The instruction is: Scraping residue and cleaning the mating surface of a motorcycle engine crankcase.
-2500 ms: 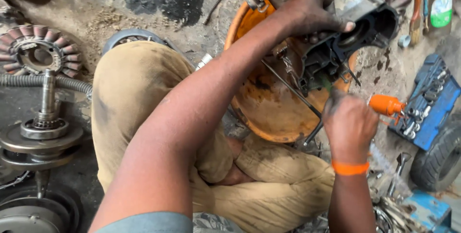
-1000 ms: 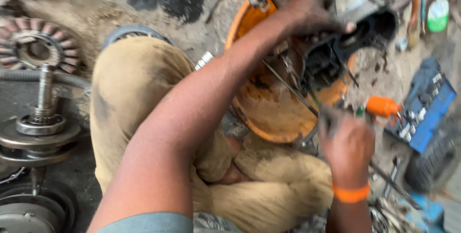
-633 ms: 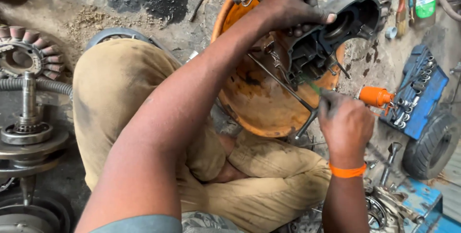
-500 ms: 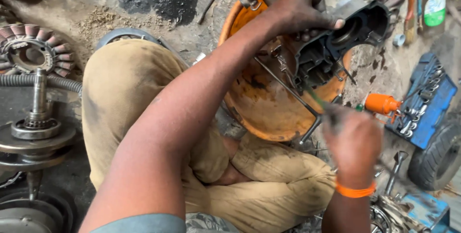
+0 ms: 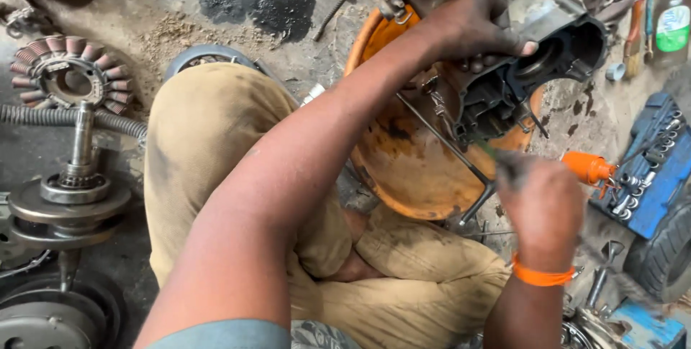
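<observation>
At one o'clock, over the dented orange metal basin, I see the dark greasy cast-metal engine casing; it looks heavy, stiff, slippery. My left hand clamps its upper rim. My right hand is closed on a thin tool.

The way to the dark engine casing is tight. The left hand sits on its top edge, and the right hand closes off the near side. Beneath it the orange basin fills the floor, crossed by a thin metal rod. To the right, an orange-handled tool and a blue socket tray crowd the ground. To the left, the bent knee blocks the way; beyond it stand a flywheel and a finned coil ring.
</observation>
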